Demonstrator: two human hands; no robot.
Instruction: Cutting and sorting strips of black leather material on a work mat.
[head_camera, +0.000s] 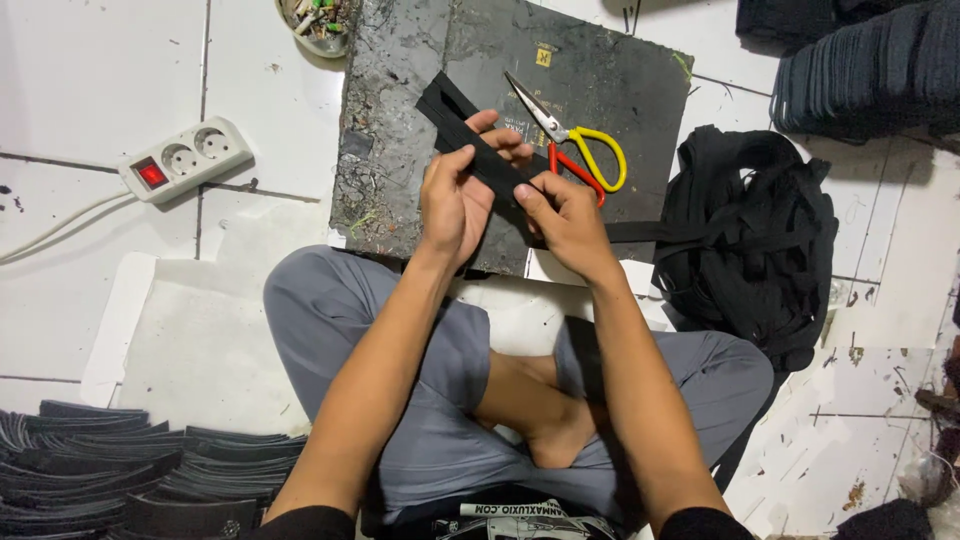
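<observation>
My left hand and my right hand both grip a flat black strap that runs diagonally from the upper left down between them. The strap's free end lies on a dark work board in front of my crossed legs. The strap continues to the right toward a tangled heap of black strap. Scissors with one yellow and one red handle lie on the board just beyond my right hand.
A white power strip with a red switch lies on the tiled floor at left. Stacks of black cut pieces sit at lower left and more stacked black pieces at upper right. A small bowl of odds stands at the top.
</observation>
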